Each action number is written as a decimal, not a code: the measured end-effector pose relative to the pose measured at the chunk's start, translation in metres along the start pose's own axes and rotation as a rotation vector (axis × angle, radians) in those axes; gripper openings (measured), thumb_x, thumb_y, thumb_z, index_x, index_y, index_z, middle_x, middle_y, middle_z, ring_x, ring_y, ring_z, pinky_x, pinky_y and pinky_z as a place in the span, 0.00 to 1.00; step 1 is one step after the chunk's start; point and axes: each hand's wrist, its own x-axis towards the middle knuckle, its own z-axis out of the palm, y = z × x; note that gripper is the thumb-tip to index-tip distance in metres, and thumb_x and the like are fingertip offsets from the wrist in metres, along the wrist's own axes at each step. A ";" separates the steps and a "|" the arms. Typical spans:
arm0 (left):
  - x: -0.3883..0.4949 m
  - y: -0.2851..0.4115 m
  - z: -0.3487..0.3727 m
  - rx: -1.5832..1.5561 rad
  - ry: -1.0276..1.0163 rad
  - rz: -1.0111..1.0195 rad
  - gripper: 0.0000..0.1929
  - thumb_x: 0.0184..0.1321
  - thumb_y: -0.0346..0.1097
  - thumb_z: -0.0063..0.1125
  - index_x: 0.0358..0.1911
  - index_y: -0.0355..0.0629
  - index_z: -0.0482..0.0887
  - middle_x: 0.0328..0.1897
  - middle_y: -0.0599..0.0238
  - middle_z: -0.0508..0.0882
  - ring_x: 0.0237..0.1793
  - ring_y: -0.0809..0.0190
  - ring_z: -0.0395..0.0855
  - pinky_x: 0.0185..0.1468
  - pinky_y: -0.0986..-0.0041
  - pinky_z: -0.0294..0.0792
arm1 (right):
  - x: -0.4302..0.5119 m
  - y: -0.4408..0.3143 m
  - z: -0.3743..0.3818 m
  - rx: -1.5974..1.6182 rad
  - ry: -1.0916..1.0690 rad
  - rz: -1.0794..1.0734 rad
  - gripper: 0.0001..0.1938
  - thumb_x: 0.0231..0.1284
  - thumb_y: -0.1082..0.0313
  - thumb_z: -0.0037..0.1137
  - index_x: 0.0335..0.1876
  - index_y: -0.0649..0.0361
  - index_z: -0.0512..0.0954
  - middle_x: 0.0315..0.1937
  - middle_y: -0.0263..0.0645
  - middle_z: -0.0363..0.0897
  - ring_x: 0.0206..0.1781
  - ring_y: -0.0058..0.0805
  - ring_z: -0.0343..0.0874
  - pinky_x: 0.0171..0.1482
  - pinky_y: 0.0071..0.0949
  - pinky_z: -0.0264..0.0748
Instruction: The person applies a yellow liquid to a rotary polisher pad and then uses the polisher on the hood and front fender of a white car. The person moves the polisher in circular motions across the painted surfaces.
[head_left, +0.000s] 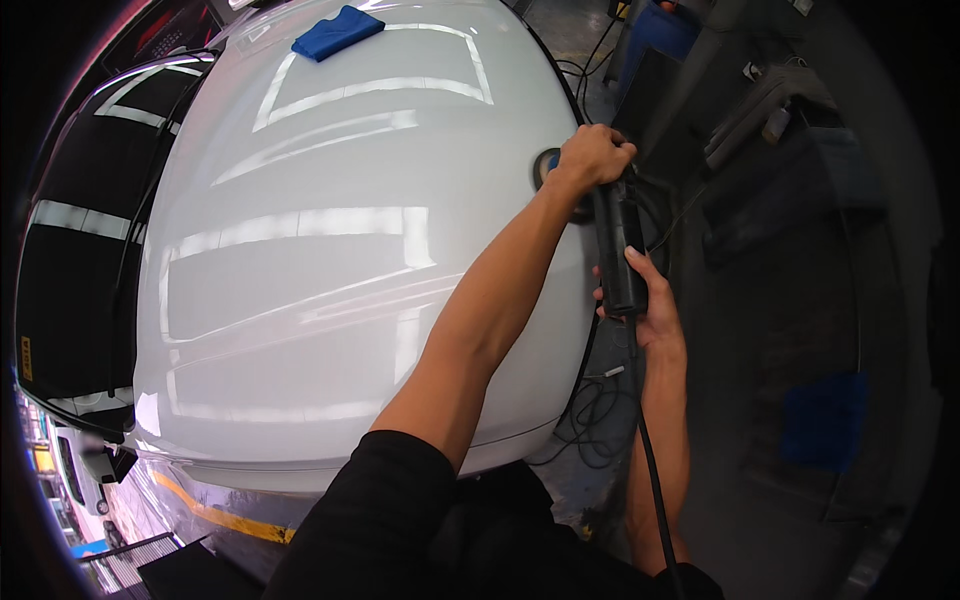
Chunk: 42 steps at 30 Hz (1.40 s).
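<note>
The white car's hood (337, 172) spreads before me, glossy with reflections of ceiling lights. At its right edge is a black power polisher (619, 225), with its round pad (541, 166) at the painted surface. Whether the pad presses on the paint, I cannot tell. My left hand (597, 154) is closed over the polisher's head end and hides much of it. Lower down, my right hand (654, 289) grips the rear of the body. From there a black power cord (654, 450) runs down along my right forearm. A folded blue cloth (337, 32) lies at the hood's far end.
Left of the hood is the dark windshield (75, 300) with wipers; a side mirror (112, 461) juts below it. Coiled cable (592, 420) lies on the floor beyond the hood's edge. Along the right stand a bottle (776, 124), a blue cloth (823, 420) and a blue container (664, 30).
</note>
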 end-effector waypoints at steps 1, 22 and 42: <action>-0.003 -0.002 -0.010 -0.013 0.020 0.000 0.24 0.65 0.51 0.63 0.55 0.40 0.96 0.53 0.38 0.93 0.59 0.37 0.91 0.69 0.56 0.79 | -0.003 -0.002 0.010 -0.025 -0.005 -0.019 0.28 0.71 0.44 0.65 0.64 0.59 0.77 0.43 0.45 0.87 0.35 0.32 0.90 0.31 0.34 0.90; -0.150 -0.152 -0.358 -0.080 0.514 -0.083 0.20 0.66 0.49 0.61 0.50 0.44 0.98 0.48 0.49 0.96 0.47 0.52 0.94 0.58 0.64 0.82 | -0.033 0.040 0.337 -0.381 -0.387 -0.107 0.39 0.71 0.43 0.64 0.81 0.56 0.68 0.44 0.47 0.83 0.31 0.33 0.89 0.28 0.33 0.88; -0.308 -0.296 -0.645 0.027 0.724 -0.126 0.18 0.74 0.44 0.55 0.48 0.44 0.98 0.41 0.66 0.95 0.40 0.69 0.89 0.49 0.75 0.79 | -0.035 0.124 0.620 -0.450 -0.732 -0.032 0.49 0.67 0.45 0.68 0.89 0.54 0.58 0.46 0.43 0.83 0.31 0.34 0.88 0.27 0.35 0.86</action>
